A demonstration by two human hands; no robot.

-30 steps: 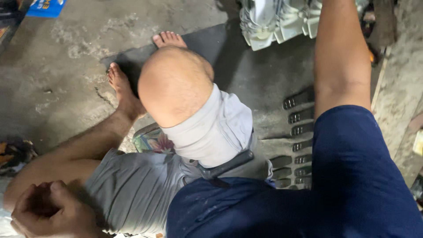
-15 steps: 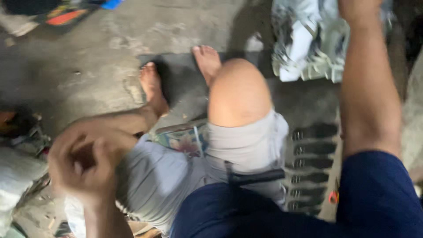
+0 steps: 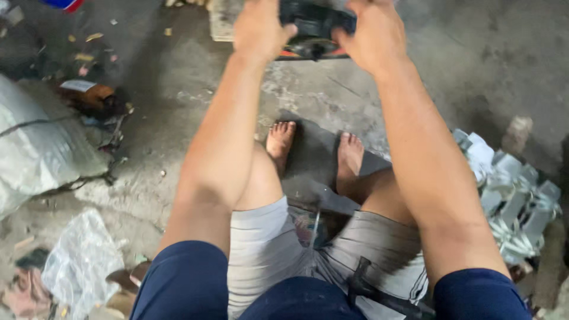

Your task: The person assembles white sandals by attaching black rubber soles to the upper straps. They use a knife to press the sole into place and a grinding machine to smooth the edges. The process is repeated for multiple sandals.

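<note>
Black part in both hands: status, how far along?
Done: nothing finished shows. In hand: left hand and right hand grip the black part at arm's length over the concrete floor. Left: a heap of pale metal pieces lies untouched beside the right leg.

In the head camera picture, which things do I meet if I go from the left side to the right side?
Grey sack → clear plastic bag → left hand → black object held by both hands → right hand → pile of pale metal parts.
</note>
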